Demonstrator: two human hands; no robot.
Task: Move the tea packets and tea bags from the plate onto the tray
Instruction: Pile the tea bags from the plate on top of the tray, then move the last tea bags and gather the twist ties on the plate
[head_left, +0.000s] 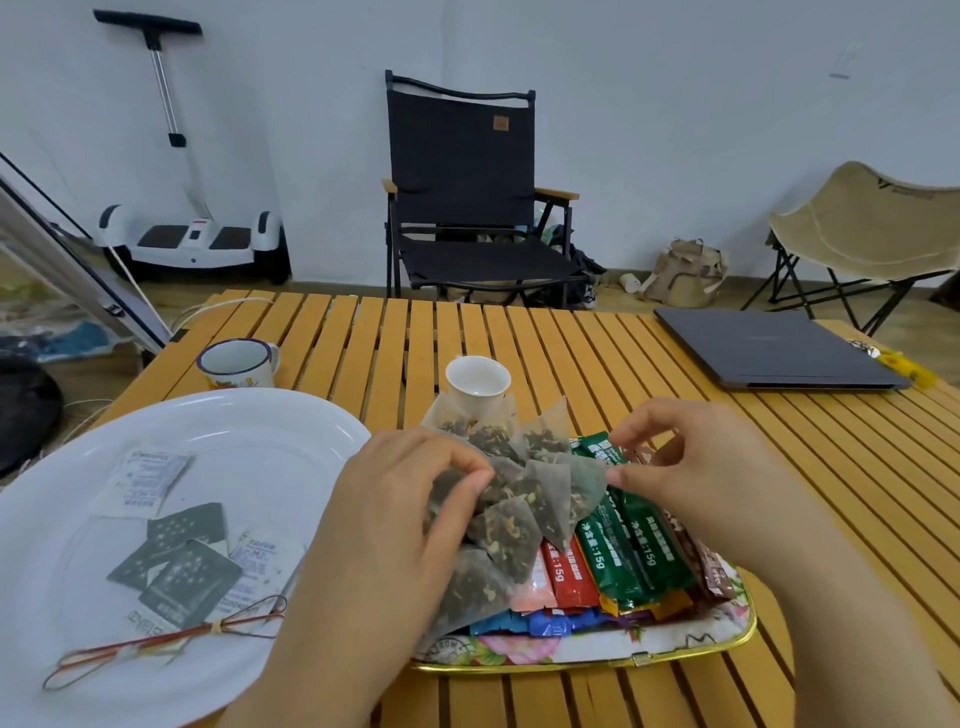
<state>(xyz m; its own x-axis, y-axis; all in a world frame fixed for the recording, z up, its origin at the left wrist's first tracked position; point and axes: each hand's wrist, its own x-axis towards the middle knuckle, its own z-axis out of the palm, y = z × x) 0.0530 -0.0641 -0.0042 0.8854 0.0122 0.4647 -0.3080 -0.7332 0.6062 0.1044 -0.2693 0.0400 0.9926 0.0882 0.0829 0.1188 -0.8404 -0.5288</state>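
Note:
A heap of pyramid tea bags (511, 499) lies on a floral, gold-rimmed tray (691, 642), over green, red and brown stick packets (626, 551). My left hand (395, 499) grips the left side of the heap, fingers curled round several bags. My right hand (696, 457) pinches the corner of one tea bag at the heap's right edge. To the left, the white plate (291, 431) holds a few flat sachets (176, 561), white and dark, plus a bundle of thin coloured strings (171, 639).
The slatted wooden table (597, 353) carries an enamel mug (239, 364) beyond the plate, a small white cup (478, 382) behind the tray, and a closed laptop (774, 348) at the far right. Folding chairs stand behind the table.

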